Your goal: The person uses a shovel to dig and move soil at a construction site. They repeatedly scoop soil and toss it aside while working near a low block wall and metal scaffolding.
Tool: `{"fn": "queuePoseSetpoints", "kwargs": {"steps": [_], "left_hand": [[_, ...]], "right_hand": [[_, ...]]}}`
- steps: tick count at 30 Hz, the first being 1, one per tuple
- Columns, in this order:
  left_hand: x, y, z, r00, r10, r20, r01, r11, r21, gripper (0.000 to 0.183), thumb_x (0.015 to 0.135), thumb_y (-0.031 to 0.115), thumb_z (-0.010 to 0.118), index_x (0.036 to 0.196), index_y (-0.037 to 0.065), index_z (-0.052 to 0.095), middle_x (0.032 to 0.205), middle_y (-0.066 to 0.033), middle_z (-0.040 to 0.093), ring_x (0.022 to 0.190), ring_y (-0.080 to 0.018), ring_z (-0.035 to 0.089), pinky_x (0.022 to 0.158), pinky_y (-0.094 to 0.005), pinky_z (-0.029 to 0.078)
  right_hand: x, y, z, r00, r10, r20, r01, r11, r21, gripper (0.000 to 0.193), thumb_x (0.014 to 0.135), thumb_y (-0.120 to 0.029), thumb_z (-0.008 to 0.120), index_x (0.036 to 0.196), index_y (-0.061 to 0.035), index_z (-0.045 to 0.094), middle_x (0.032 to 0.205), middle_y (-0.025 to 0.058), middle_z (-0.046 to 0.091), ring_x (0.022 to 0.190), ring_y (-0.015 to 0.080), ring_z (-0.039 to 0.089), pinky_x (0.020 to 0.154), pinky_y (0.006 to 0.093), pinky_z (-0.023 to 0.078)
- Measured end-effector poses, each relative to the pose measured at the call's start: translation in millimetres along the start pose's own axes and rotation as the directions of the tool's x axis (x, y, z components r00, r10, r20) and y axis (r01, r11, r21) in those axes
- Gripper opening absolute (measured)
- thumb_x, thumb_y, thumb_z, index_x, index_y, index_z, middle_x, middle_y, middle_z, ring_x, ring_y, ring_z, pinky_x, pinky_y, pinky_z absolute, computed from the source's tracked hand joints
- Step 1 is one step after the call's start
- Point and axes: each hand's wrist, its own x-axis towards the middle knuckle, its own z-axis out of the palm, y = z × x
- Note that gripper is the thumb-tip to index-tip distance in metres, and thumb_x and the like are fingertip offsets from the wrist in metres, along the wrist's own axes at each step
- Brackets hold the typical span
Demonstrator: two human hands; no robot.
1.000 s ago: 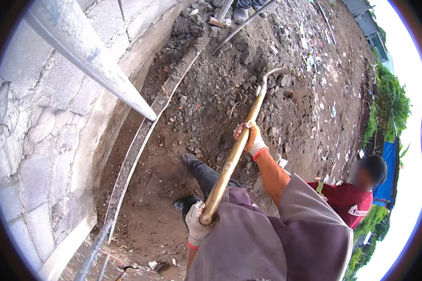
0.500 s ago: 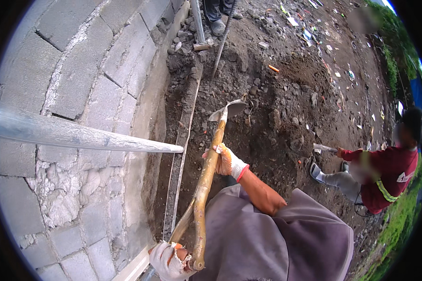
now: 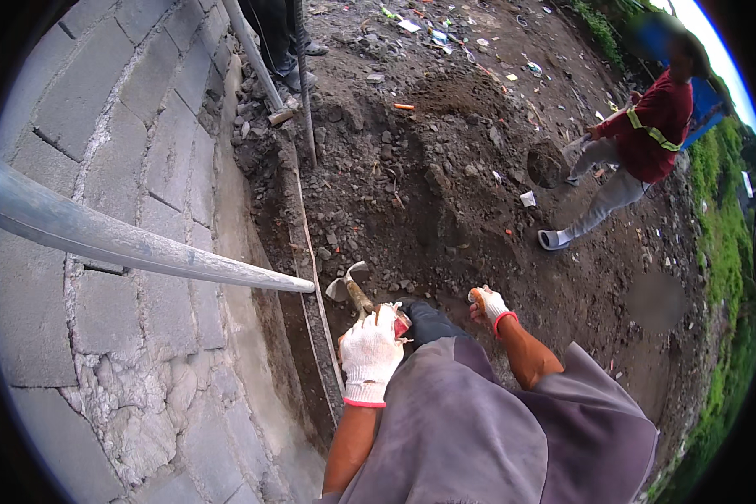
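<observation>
My left hand (image 3: 373, 357), in a white knit glove with a red cuff, is closed around the upper end of a shovel. Beyond the knuckles show a short stretch of its wooden handle (image 3: 359, 297) and the metal blade (image 3: 347, 281), down at the dirt beside the trench strip. A bit of red shows by my fingers. My right hand (image 3: 489, 307), gloved alike with bare orange-stained fingertips, is held off the shovel to the right. Its fingers are curled and I see nothing in them.
A grey block wall (image 3: 143, 277) runs along the left, with a slanting metal pipe (image 3: 143, 239) before it. A thin strip (image 3: 309, 252) edges the trench. A person in a maroon top (image 3: 655, 118) stands at right; another's legs (image 3: 287, 42) are at the far end near a rebar (image 3: 303, 92).
My right hand has let go of the handle and moved right. My left hand has come forward, with the shovel lower and its blade nearer me. The person at right has straightened and stepped.
</observation>
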Motion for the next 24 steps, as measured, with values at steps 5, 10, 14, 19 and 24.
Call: {"fn": "queuePoseSetpoints", "kwargs": {"steps": [5,10,14,19,24], "left_hand": [[17,-13,-14,0.996,-0.071,-0.061,0.070,0.997,-0.019,0.052,0.064,0.026,0.072,0.110,0.012,0.052,0.083,-0.0099,0.063,0.076,-0.0282,0.063,0.065,-0.0407,0.051],[2,-29,-15,0.993,-0.116,-0.016,0.115,0.992,-0.043,0.057,0.063,0.025,0.075,0.114,0.014,0.054,0.087,-0.0117,0.064,0.079,-0.0300,0.063,0.069,-0.0404,0.051],[-23,-14,-6,0.988,-0.092,-0.128,0.094,0.995,0.011,0.053,0.061,0.025,0.075,0.109,0.015,0.054,0.085,-0.0106,0.064,0.078,-0.0308,0.063,0.069,-0.0422,0.050],[-64,27,14,0.953,-0.301,-0.031,0.294,0.946,-0.133,0.063,0.056,0.012,0.075,0.116,0.008,0.055,0.099,-0.0128,0.066,0.088,-0.0272,0.065,0.078,-0.0355,0.050],[-112,72,26,0.996,0.013,-0.091,-0.017,0.999,-0.049,0.032,0.070,0.023,0.067,0.101,0.017,0.060,0.083,-0.0103,0.065,0.075,-0.0322,0.062,0.069,-0.0411,0.049]], "right_hand": [[-65,110,-149,0.929,0.093,-0.358,-0.037,0.986,0.161,0.025,0.082,-0.041,0.053,0.076,-0.0168,0.046,0.052,0.0032,0.040,0.039,0.0167,0.038,0.037,0.0329,0.031],[-53,232,-143,0.804,-0.591,0.065,0.141,0.083,-0.987,0.032,0.086,-0.043,0.047,0.079,-0.0132,0.058,0.069,0.0073,0.058,0.063,0.0241,0.056,0.058,0.0392,0.046],[-46,245,-141,0.991,-0.085,-0.107,-0.048,0.519,-0.853,0.056,0.085,-0.053,0.036,0.104,-0.0078,0.063,0.107,0.0163,0.062,0.103,0.0324,0.057,0.082,0.0390,0.045],[-78,177,-176,0.949,-0.316,-0.021,0.058,0.238,-0.969,0.023,0.077,-0.025,0.047,0.079,-0.0111,0.065,0.091,0.0161,0.065,0.086,0.0304,0.062,0.070,0.0397,0.047],[-116,140,-205,0.934,-0.287,-0.211,0.180,0.892,-0.414,0.035,0.081,-0.037,0.047,0.088,-0.0057,0.061,0.074,0.0137,0.062,0.055,0.0259,0.059,0.053,0.0371,0.048]]}}
